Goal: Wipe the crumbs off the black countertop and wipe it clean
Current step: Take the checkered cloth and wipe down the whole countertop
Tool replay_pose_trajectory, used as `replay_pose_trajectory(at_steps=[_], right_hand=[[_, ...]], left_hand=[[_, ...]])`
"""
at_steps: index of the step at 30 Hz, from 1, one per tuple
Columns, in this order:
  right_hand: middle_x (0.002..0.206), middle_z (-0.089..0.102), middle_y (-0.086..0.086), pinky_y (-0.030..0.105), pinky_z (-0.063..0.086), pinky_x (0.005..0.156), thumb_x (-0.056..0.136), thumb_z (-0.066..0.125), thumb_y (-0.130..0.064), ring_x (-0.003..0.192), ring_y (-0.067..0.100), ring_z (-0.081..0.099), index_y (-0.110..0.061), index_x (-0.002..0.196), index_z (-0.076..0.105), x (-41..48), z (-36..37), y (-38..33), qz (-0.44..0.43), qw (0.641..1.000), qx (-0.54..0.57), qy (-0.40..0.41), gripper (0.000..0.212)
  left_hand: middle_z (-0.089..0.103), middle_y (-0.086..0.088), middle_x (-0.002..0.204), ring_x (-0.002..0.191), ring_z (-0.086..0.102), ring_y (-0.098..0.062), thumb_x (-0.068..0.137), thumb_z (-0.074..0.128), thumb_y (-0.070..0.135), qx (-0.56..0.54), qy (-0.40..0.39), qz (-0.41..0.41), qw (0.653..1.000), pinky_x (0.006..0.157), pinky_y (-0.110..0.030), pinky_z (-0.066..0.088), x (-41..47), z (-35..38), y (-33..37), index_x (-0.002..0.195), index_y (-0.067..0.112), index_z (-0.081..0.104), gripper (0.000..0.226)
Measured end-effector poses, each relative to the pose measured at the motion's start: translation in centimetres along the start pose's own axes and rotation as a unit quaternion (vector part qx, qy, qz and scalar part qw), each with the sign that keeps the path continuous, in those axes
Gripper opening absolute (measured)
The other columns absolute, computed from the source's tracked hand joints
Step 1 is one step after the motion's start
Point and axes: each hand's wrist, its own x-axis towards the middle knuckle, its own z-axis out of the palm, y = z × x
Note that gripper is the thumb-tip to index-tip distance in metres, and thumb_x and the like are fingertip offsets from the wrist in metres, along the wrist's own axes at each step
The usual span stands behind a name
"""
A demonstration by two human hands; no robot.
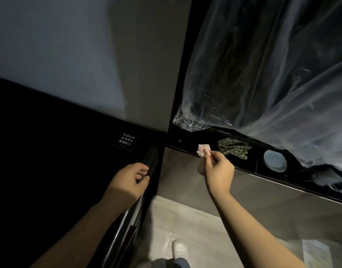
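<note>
A crumpled pinkish-white paper tissue (pixel 203 150) is pinched between the thumb and fingertips of the right hand (pixel 218 171), which is raised in front of a narrow glossy black ledge (pixel 185 142). The tissue is held just at the ledge's front edge; whether it touches cannot be told. The left hand (pixel 130 179) is seen with its fingers curled inward at the right edge of the glossy black countertop (pixel 50 151). Whether anything is enclosed in that hand cannot be told. The countertop fills the lower left of the view, and its surface is too dark for crumbs to be made out. A small black sticker with white printed characters (pixel 126 142) is fixed near its far right corner.

On the ledge, a rumpled green checked cloth (pixel 234 147) is laid just beside the tissue, and a round pale blue disc (pixel 275 161) is set further right. A large clear plastic sheet (pixel 263 64) is draped above the ledge. Below, a white perforated shoe (pixel 179 249) is seen on the pale tiled floor (pixel 185 219).
</note>
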Motion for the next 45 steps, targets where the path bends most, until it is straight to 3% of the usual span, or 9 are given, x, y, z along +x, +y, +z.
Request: replay_pose_trajectory(at_steps=[6, 11, 14, 19, 25, 29, 33, 38, 45], right_hand=[[0.085, 0.072, 0.011, 0.039, 0.054, 0.069, 0.091, 0.061, -0.021, 0.079, 0.028, 0.068, -0.010, 0.097, 0.071, 4.4, 4.5, 1.6, -0.051, 0.999, 0.003, 0.001, 0.016], [0.092, 0.070, 0.012, 0.037, 0.054, 0.073, 0.087, 0.063, -0.014, 0.084, 0.029, 0.067, -0.011, 0.100, 0.072, 4.9, 7.3, 4.0, -0.051, 0.998, -0.020, -0.034, 0.016], [0.098, 0.063, 0.007, 0.029, 0.044, 0.070, 0.085, 0.067, -0.018, 0.092, 0.028, 0.059, -0.017, 0.102, 0.073, 4.8, 7.9, 4.4, -0.051, 0.996, -0.074, -0.027, 0.018], [0.111, 0.055, 0.011, 0.036, 0.044, 0.073, 0.085, 0.067, -0.038, 0.098, 0.032, 0.057, -0.015, 0.116, 0.062, 5.5, 7.2, 5.0, 0.035, 0.989, -0.142, -0.029, 0.039], [0.085, 0.068, 0.018, 0.027, 0.041, 0.070, 0.080, 0.068, -0.022, 0.079, 0.030, 0.061, -0.006, 0.093, 0.072, 7.1, 7.3, 4.9, -0.013, 0.999, -0.025, -0.019, 0.021], [0.060, 0.055, 0.020, 0.035, 0.040, 0.060, 0.081, 0.063, -0.013, 0.063, 0.034, 0.058, 0.008, 0.071, 0.064, 8.9, 7.6, 3.9, 0.007, 0.999, -0.038, -0.020, 0.023], [0.073, 0.067, 0.024, 0.041, 0.051, 0.067, 0.085, 0.069, -0.019, 0.073, 0.036, 0.064, 0.009, 0.078, 0.067, 9.2, 8.0, 4.6, -0.021, 0.993, -0.042, -0.107, 0.029], [0.102, 0.060, 0.021, 0.028, 0.039, 0.082, 0.089, 0.066, -0.017, 0.100, 0.034, 0.056, 0.002, 0.113, 0.063, 7.2, 4.9, 6.4, -0.043, 0.995, -0.068, -0.054, 0.031], [0.096, 0.059, 0.030, 0.044, 0.044, 0.081, 0.091, 0.062, -0.027, 0.096, 0.046, 0.052, 0.005, 0.100, 0.062, 8.3, 2.1, 9.5, 0.004, 0.974, -0.227, -0.021, 0.033]], left_hand=[[0.064, 0.009, 0.100, 0.090, 0.061, 0.001, 0.086, 0.062, 0.015, 0.023, 0.023, -0.030, 0.999, 0.080, -0.010, 0.045, 1.1, 1.6, -0.8, 0.105, 0.022, 0.065, 0.020], [0.064, 0.005, 0.099, 0.092, 0.061, -0.006, 0.086, 0.064, 0.009, 0.010, 0.031, -0.062, 0.998, 0.089, -0.028, 0.050, 1.2, 1.9, -2.0, 0.100, 0.021, 0.064, 0.019], [0.064, 0.005, 0.099, 0.093, 0.061, -0.008, 0.086, 0.064, 0.008, 0.010, 0.028, -0.069, 0.997, 0.089, -0.028, 0.049, 1.5, 2.0, -2.2, 0.098, 0.022, 0.063, 0.019], [0.064, 0.006, 0.098, 0.092, 0.060, -0.004, 0.086, 0.063, 0.010, 0.012, 0.027, -0.056, 0.998, 0.087, -0.025, 0.049, 2.3, 2.4, -1.5, 0.102, 0.019, 0.065, 0.018], [0.064, 0.005, 0.099, 0.092, 0.060, -0.005, 0.086, 0.064, 0.011, 0.005, 0.018, -0.046, 0.999, 0.085, -0.021, 0.049, 3.3, 3.1, -1.4, 0.102, 0.017, 0.065, 0.017], [0.064, 0.005, 0.098, 0.091, 0.061, -0.005, 0.086, 0.064, 0.011, 0.005, 0.019, -0.049, 0.999, 0.081, -0.015, 0.047, 3.8, 3.7, -1.5, 0.103, 0.017, 0.066, 0.017], [0.065, 0.006, 0.098, 0.092, 0.060, -0.004, 0.087, 0.063, 0.011, 0.009, 0.012, -0.055, 0.998, 0.087, -0.021, 0.049, 3.7, 3.9, -1.7, 0.103, 0.017, 0.066, 0.018], [0.065, 0.006, 0.099, 0.093, 0.061, -0.004, 0.087, 0.063, 0.012, 0.013, -0.001, -0.061, 0.998, 0.089, -0.028, 0.050, 3.9, 4.2, -2.0, 0.103, 0.019, 0.066, 0.018], [0.063, 0.008, 0.095, 0.091, 0.061, -0.009, 0.086, 0.064, 0.011, -0.008, -0.009, -0.053, 0.999, 0.089, -0.033, 0.051, 4.0, 5.9, -0.8, 0.098, 0.022, 0.065, 0.016]])
